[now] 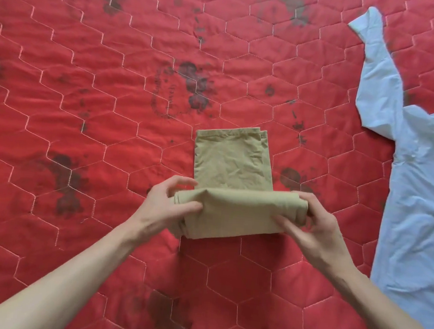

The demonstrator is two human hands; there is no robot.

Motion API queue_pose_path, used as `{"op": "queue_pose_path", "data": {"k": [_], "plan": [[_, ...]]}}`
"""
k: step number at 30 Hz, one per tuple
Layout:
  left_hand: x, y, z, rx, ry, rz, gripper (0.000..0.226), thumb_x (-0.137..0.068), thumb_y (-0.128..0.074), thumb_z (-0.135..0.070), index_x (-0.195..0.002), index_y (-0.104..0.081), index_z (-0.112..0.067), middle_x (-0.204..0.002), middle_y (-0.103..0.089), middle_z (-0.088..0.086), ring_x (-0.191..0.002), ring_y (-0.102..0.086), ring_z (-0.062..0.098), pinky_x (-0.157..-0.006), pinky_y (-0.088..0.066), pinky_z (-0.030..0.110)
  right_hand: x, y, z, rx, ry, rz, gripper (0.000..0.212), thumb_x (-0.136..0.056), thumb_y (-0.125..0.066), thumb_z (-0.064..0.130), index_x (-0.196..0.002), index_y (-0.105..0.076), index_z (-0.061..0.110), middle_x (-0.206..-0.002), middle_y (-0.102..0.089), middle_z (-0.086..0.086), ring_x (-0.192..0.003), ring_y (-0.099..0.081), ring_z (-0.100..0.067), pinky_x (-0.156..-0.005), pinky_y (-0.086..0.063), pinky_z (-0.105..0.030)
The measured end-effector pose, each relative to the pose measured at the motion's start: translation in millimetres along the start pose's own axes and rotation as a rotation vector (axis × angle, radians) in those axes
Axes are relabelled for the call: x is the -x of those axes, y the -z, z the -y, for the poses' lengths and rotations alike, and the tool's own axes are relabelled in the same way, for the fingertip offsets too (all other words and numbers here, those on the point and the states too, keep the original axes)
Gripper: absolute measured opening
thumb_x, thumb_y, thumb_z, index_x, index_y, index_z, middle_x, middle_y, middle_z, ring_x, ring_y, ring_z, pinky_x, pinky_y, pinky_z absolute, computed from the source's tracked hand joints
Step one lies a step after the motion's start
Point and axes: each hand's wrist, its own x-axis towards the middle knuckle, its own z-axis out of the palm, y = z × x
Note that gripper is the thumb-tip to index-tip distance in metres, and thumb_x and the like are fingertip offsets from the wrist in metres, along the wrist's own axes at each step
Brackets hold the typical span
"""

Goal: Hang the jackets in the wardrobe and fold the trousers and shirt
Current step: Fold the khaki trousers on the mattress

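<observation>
Khaki trousers (233, 163) lie on the red quilt, folded narrow with the near part doubled into a thick bundle. My left hand (167, 207) grips the bundle's left end, thumb on top and fingers curled behind it. At the right end my right hand (315, 224) holds the bundle, thumb on the front face and fingers wrapped round the edge. The far flat part of the trousers reaches away from me. A pale blue shirt (422, 185) is spread flat at the right, one sleeve stretched toward the far edge. No jackets or wardrobe are in view.
The red quilted cover (85, 102) with hexagon stitching and dark printed patches fills the whole view. The shirt's hem runs off the frame at the lower right.
</observation>
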Motion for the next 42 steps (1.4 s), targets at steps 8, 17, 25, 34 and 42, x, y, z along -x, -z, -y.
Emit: {"op": "queue_pose_path", "data": {"k": [8,17,25,34,42], "plan": [[-38.1,0.8,-6.1,0.231,0.094,-0.282,0.073,-0.055,-0.086,-0.062,-0.118,-0.070,-0.030,-0.103,-0.078,-0.005,-0.087,-0.072,-0.002,-0.069,-0.053,0.017,-56.5,-36.5,-0.2,-0.107,-0.129,-0.142,0.007,-0.102,-0.067,0.037,-0.100,-0.060,0.035,-0.076,-0.059,0.022,-0.071,-0.053,0.000,-0.066,-0.041,-0.011],[-94.8,12.7,-8.2,-0.003,0.035,-0.211,0.070,-0.080,-0.082,-0.010,-0.132,-0.040,-0.030,-0.121,-0.055,-0.003,-0.116,-0.058,0.013,-0.094,-0.050,0.031,-114.5,-57.9,-25.0,-0.092,-0.252,-0.279,0.026,-0.107,-0.057,0.043,-0.082,-0.055,0.034,-0.069,-0.045,0.019,-0.066,-0.041,-0.001,-0.064,-0.037,-0.014],[-152.0,-5.3,4.1,-0.077,-0.154,-0.403,0.042,-0.095,-0.071,-0.019,-0.129,-0.046,-0.020,-0.115,-0.060,0.001,-0.104,-0.061,0.010,-0.093,-0.052,0.032,-170.8,-82.2,-48.7,0.034,-0.341,-0.366,0.030,-0.110,-0.047,0.041,-0.085,-0.054,0.027,-0.068,-0.039,0.015,-0.064,-0.039,-0.007,-0.065,-0.040,-0.034],[-152.6,-30.8,21.3,-0.453,-0.205,-0.651,0.055,-0.105,-0.050,-0.035,-0.154,-0.036,-0.015,-0.150,-0.038,0.009,-0.136,-0.037,0.023,-0.114,-0.032,0.035,-177.2,-97.7,-53.6,0.430,-0.242,-0.527,0.038,-0.109,-0.048,0.019,-0.145,-0.053,0.008,-0.144,-0.054,-0.012,-0.137,-0.048,-0.029,-0.113,-0.031,-0.036],[-115.0,-77.6,9.5,-0.500,-0.111,-0.603,0.096,-0.092,-0.070,-0.043,-0.166,-0.015,-0.015,-0.172,-0.010,0.010,-0.158,-0.016,0.028,-0.125,-0.024,0.045,-138.8,-128.8,-64.2,0.905,0.220,-0.082,0.061,-0.109,-0.037,0.052,-0.164,-0.033,0.024,-0.172,-0.025,-0.001,-0.161,-0.017,-0.025,-0.126,-0.018,-0.059]]}}
